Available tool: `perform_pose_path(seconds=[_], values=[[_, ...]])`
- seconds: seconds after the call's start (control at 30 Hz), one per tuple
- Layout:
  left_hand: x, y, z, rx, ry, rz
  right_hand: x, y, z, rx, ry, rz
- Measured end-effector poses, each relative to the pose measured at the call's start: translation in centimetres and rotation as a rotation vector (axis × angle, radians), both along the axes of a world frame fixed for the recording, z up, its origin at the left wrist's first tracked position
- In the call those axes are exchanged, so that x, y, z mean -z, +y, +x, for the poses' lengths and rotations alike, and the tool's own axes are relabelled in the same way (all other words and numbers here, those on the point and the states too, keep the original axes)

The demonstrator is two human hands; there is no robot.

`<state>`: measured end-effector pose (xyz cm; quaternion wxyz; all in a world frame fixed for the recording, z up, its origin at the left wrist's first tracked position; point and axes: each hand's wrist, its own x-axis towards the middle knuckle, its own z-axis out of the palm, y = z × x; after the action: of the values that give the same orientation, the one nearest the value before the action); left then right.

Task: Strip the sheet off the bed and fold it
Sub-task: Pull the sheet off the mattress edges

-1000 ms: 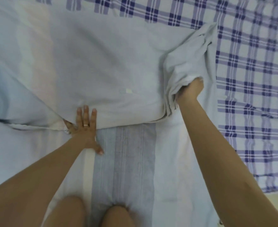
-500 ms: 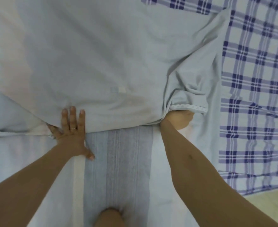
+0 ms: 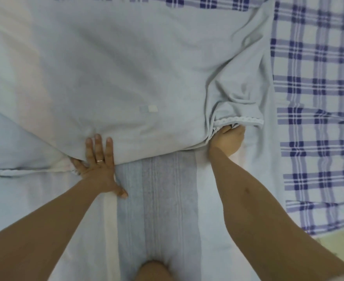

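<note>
Sheet (image 3: 126,67), pale blue-grey, lies spread across most of my feed, with its near edge running crosswise between the two hands. On the sheet, a little back from that edge, I see a small pale label (image 3: 148,108). At the sheet's right near corner the fabric bunches into folds, and a white puckered elastic hem (image 3: 238,120) shows along the lip of the bunch.

The left hand (image 3: 98,165) lies flat on the sheet's near edge towards its left. Its fingers are straight and close together, pressing down on the cloth, and the thumb sticks out off the sheet. A ring (image 3: 99,160) sits on one finger. The right hand (image 3: 228,138) is at the bunched corner, fingers curled up under the elastic hem and clamped on the sheet's fabric; I cannot see the fingertips, as the cloth hides them.

Below the sheet's near edge a striped cloth (image 3: 167,189) in grey-blue and white bands lies under both forearms. To the right of the sheet, and beyond its far edge, a blue-and-white plaid cloth (image 3: 317,118) lies flat, the sheet overlapping it. A bare knee (image 3: 153,270) rests on the striped cloth, well short of the sheet.
</note>
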<state>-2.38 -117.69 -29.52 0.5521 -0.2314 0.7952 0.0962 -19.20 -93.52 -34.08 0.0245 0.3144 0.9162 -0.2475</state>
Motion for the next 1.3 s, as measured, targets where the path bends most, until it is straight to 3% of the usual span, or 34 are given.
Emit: perform_pose_path(seconds=[0.17,0.3,0.63,0.77,0.93,0.97,1.07,1.17,1.3], values=[[-0.7,0.3,0.6,0.029,0.046,0.007,-0.3,1.9,7.9,0.113,0.083,-0.038],[0.1,0.1,1.6,0.069,0.135,0.030,1.7,2.5,13.4,-0.069,0.100,0.099],[2.6,0.0,3.5,0.044,0.342,0.009,3.0,3.0,13.3,-0.146,0.088,0.234],[5.0,0.0,4.5,-0.098,0.578,-0.009,3.1,2.8,13.4,-0.144,0.179,0.255],[8.8,2.0,5.1,-0.169,1.284,-0.324,3.7,3.1,13.3,-0.131,0.211,0.240],[8.8,1.8,4.1,-0.203,1.350,-0.388,4.0,2.9,13.1,-0.137,0.225,0.239],[8.9,2.9,1.4,-0.246,1.366,-0.532,4.6,3.7,12.9,-0.148,0.264,0.216],[7.2,2.7,0.8,-0.143,1.304,-0.620,4.8,4.1,12.8,-0.159,0.327,0.167],[2.5,3.1,4.9,0.068,1.332,-0.679,3.2,5.4,13.2,-0.097,0.341,-0.149]])
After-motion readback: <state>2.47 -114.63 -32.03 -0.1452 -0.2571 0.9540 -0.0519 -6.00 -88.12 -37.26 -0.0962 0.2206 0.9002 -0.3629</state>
